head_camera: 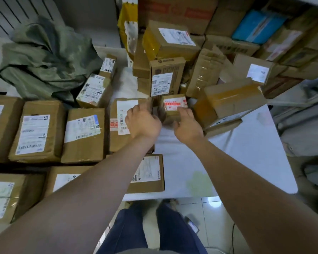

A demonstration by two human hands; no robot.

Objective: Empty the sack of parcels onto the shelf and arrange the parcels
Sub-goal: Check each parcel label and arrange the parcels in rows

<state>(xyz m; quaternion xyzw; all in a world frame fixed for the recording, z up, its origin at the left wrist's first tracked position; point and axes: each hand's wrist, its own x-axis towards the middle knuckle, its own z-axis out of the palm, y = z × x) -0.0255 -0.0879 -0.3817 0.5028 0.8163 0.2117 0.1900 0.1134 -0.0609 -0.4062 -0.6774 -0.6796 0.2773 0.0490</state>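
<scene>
A small brown box with a red and white label (174, 106) stands on the white shelf (233, 154) in front of a tall upright box (166, 77). My left hand (142, 122) reaches over a flat labelled parcel (118, 136), and its curled fingers grip the small box's left side. My right hand (188, 126) holds the box's right front, thumb on the near face. The green sack (44, 61) lies crumpled at the back left.
Labelled parcels lie flat in rows on the left (36, 134) (84, 134), with more near the front edge (149, 174). A tilted taped box (229, 101) sits just right of my hands. Stacked cartons (173, 39) fill the back and right. My legs and a tiled floor are below.
</scene>
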